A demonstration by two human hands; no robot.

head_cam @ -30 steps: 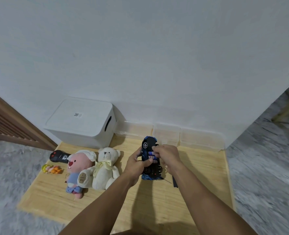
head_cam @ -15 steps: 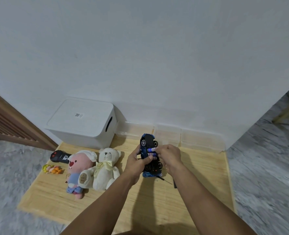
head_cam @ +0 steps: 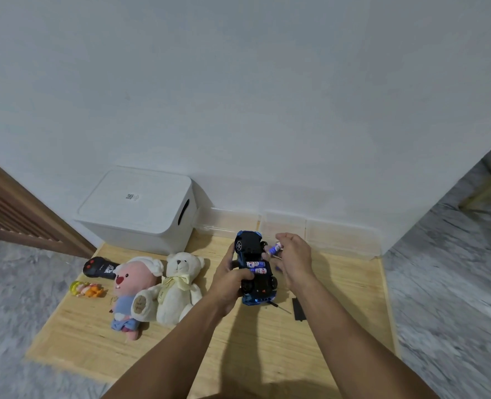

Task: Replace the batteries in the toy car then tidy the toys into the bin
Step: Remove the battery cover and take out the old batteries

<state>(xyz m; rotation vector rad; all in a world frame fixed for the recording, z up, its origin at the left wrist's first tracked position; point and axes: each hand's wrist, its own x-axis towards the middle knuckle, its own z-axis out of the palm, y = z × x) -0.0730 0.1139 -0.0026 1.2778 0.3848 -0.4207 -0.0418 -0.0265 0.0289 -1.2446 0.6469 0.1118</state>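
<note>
Blue toy car [head_cam: 254, 269] upturned in left grip [head_cam: 229, 279]; right grip [head_cam: 293, 259] pinches battery [head_cam: 276, 248] beside it.

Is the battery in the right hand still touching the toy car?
Apart. The head view shows the battery pinched in the right hand, with wood mat visible between it and the toy car, which the left hand holds.

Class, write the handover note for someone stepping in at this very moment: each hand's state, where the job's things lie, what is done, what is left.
Left hand: grip on the toy car, underside up, compartment open.
Right hand: grip on one battery, clear of the car.
Two batteries sit in the compartment.
A black cover and a screwdriver lie on the mat.
White bin is lidded; plush toys, remote and a small figure are still out.
Left: finish the batteries, close the car, bin the toys.
</note>
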